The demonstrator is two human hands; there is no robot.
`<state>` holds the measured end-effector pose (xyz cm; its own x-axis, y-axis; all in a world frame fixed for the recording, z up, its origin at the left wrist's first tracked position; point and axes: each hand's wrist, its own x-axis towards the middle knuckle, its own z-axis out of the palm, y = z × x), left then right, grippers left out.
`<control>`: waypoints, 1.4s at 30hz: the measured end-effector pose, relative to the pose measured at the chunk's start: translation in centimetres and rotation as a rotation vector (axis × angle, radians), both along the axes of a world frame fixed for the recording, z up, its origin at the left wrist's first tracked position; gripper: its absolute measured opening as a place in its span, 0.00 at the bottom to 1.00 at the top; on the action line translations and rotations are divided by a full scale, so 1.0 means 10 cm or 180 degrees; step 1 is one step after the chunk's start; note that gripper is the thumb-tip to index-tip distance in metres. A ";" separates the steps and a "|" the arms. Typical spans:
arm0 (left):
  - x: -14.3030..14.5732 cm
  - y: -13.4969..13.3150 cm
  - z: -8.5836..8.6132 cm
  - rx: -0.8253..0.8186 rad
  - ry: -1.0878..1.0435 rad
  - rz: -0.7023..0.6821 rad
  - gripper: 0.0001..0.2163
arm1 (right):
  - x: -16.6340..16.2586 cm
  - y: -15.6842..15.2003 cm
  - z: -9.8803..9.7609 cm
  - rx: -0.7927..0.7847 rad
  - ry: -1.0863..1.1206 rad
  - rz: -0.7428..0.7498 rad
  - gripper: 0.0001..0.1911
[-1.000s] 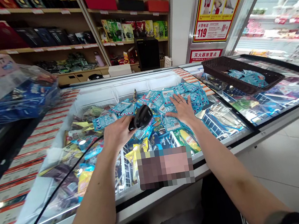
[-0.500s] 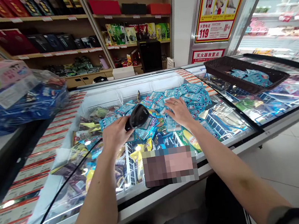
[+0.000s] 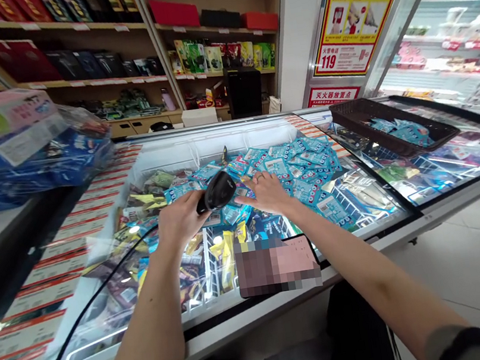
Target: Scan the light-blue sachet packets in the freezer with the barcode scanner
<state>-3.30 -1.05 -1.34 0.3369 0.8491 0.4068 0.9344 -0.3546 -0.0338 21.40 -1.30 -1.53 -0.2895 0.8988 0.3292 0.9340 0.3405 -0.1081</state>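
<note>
Clenched around a black barcode scanner (image 3: 215,192), the left hand (image 3: 179,218) aims it over blue packets (image 3: 296,165) heaped in the open chest freezer (image 3: 198,141). Right hand (image 3: 266,193), fingers spread, presses flat on the packets; brown basket (image 3: 393,121) well apart.

A dark basket (image 3: 393,121) sits well right of the grip on the freezer lid. Stacked blue boxes (image 3: 29,157) lie far left. Shelves (image 3: 116,78) and a red-yellow poster (image 3: 353,6) stand beyond.
</note>
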 end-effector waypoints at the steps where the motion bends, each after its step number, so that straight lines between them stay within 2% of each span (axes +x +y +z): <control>1: -0.01 0.00 0.00 -0.0016 0.0045 -0.0030 0.17 | -0.02 0.01 -0.02 0.0006 0.0044 -0.0021 0.40; 5: -0.02 -0.01 0.03 0.0008 0.0175 -0.0047 0.16 | -0.03 0.09 -0.12 -0.0127 0.0475 -0.0069 0.38; 10: -0.01 -0.02 0.06 0.0081 0.0135 -0.0092 0.16 | 0.12 0.21 -0.21 -0.0211 0.1253 -0.0105 0.35; 16: 0.08 -0.05 0.09 -0.0035 0.0090 -0.0297 0.17 | 0.34 0.28 -0.21 -0.0316 0.1992 0.0018 0.26; 31: 0.22 -0.07 0.07 -0.0041 -0.0189 -0.0579 0.15 | 0.37 0.29 -0.25 -0.0137 0.1921 0.0081 0.23; 42: 0.23 -0.06 0.05 -0.0166 -0.0122 -0.0548 0.16 | 0.38 0.31 -0.30 -0.0097 0.1757 0.0045 0.24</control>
<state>-0.99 -1.68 -0.80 0.4643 0.8004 0.3791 0.8600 -0.5098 0.0232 25.16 1.82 -4.53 -0.0933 0.9075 0.4095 0.7311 0.3416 -0.5906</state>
